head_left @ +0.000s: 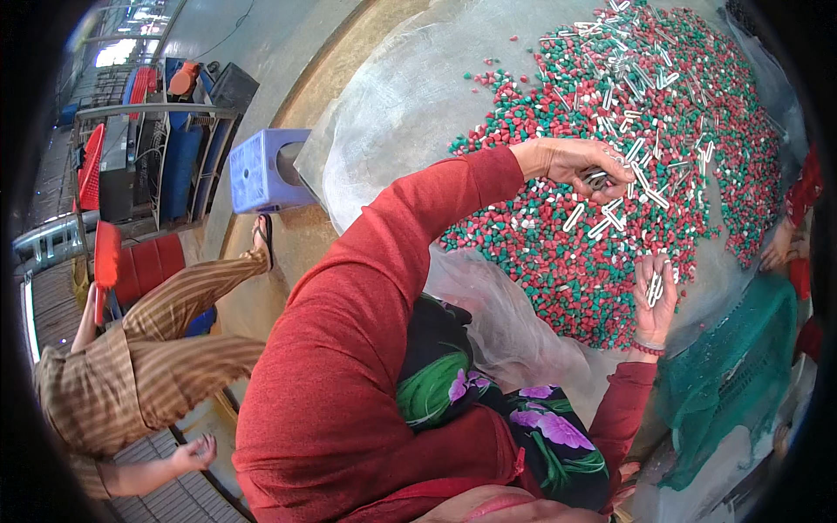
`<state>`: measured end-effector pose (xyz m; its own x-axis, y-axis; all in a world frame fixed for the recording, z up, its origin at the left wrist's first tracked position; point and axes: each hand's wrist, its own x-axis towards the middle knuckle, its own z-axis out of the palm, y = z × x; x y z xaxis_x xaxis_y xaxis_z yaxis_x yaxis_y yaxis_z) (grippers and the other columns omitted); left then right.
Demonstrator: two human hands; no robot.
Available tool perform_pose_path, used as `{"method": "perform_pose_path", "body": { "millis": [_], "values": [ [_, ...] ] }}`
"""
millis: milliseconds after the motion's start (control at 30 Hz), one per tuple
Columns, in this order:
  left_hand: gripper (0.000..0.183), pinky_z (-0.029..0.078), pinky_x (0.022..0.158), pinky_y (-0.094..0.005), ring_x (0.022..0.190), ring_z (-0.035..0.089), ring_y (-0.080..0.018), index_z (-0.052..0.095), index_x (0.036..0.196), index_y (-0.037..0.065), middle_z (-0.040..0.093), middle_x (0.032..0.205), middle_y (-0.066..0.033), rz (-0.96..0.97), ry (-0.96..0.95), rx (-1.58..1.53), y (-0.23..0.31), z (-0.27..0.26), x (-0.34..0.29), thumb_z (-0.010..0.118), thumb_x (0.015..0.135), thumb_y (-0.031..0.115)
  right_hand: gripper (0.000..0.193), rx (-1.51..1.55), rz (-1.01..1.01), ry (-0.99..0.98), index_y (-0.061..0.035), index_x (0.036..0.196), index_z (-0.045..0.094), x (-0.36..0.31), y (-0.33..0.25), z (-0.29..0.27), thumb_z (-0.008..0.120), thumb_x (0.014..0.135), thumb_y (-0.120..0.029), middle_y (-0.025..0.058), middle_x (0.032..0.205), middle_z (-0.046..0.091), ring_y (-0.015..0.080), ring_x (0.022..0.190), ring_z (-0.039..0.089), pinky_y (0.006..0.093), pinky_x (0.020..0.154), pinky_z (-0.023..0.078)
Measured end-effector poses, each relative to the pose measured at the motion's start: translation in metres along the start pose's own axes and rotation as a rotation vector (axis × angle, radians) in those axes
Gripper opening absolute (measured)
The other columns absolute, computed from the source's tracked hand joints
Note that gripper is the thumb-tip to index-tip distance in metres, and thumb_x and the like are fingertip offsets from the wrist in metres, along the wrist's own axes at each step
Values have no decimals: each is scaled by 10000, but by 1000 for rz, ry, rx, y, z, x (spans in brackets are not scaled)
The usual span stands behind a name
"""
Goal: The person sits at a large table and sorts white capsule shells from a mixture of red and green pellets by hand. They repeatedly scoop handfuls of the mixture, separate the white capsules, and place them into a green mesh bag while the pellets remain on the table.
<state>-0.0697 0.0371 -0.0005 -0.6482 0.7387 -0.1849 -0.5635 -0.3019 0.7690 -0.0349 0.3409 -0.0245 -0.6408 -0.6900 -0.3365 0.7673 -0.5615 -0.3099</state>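
A wide heap of small red, green and white pieces (567, 288) is spread in front of me, with many long, narrow white pieces (656, 199) scattered over it. My left hand (580, 166) is above the middle of the heap, its fingers curled around several of the narrow pieces; only part of them shows. Closer to my body, my right hand (656, 292) is palm up at the heap's near right, fingers bent over a few narrow white pieces (654, 289) lying in the palm. A beaded bracelet (648, 349) circles that wrist.
Translucent sheeting (392, 105) lies under the heap. Green netting (732, 383) is bunched at the right, near another person's hand (776, 248). To the left stand a blue plastic stool (272, 170) and a person in striped trousers (183, 349) holding a red-orange tool (106, 257).
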Motion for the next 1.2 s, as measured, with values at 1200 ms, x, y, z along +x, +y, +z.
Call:
{"method": "perform_pose_path", "body": {
  "millis": [1200],
  "values": [
    [316,438,490,-319,565,567,-110,671,800,68,590,611,-20,-135,208,1039,-51,0,26,671,797,384,111,-1064,-18,249,-29,899,585,56,-4,48,638,822,-89,-31,654,504,46,524,436,180,408,308]
  ]
}}
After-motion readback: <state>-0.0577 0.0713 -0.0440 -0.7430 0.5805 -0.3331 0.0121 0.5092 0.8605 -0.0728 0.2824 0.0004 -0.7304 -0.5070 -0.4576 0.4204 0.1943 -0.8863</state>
